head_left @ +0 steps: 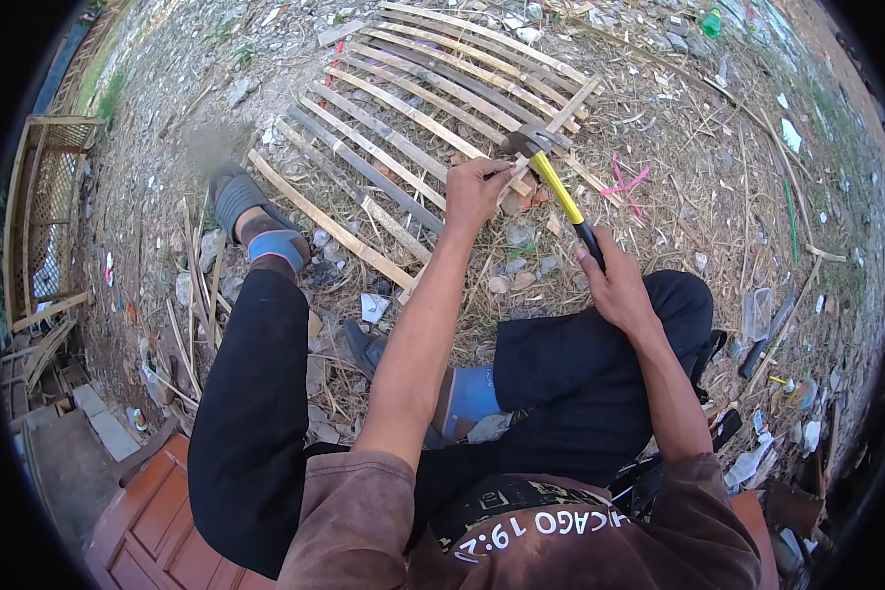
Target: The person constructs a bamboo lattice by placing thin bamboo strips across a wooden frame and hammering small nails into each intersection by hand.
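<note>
Several bamboo slats (403,116) lie side by side on the ground in front of me, with a thinner cross strip (572,106) running over their right ends. My right hand (617,280) grips the black end of a claw hammer (560,192) with a yellow handle. The hammer's head rests on or just above the cross strip, beyond my left fingers. My left hand (476,194) is closed in a pinch at the strip, close to the hammer head. What sits between its fingertips is too small to make out.
A pink ribbon-like piece (623,187) lies right of the slats. Farther right are a clear plastic box (756,313) and a long dark blade-like tool (769,334). A wooden lattice frame (44,211) stands at the left; a red-brown panelled board (152,536) is below. Stones and scraps litter the ground.
</note>
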### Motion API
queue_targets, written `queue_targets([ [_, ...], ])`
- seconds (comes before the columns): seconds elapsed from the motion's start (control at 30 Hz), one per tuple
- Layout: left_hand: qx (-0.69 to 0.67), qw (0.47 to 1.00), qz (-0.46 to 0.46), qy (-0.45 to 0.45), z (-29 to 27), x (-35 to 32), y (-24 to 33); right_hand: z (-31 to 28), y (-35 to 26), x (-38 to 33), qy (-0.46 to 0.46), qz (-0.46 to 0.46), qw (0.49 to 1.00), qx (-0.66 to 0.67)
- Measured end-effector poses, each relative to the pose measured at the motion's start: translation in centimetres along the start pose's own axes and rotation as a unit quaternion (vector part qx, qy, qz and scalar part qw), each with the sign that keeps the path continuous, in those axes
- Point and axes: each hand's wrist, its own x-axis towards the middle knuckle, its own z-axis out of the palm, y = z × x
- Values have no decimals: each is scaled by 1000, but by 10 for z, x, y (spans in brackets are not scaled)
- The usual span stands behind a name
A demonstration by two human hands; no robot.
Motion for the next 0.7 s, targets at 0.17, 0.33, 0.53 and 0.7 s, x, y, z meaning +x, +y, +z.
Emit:
queue_targets([
  [0.17, 18, 1000, 16, 4, -2, 1, 0, 7, 1, -1, -2, -2, 1000, -23],
  [0.33, 8, 1000, 7, -2, 2, 1, 4, -2, -5, -1, -12, 33, 999, -19],
  [0.53, 18, 1000, 17, -2, -4, 0, 1, -10, -28, -2, 20, 15, 999, 43],
  [0.7, 39, 999, -22, -20, -3, 1, 8, 4, -7, -5, 21, 0, 1000, -4],
])
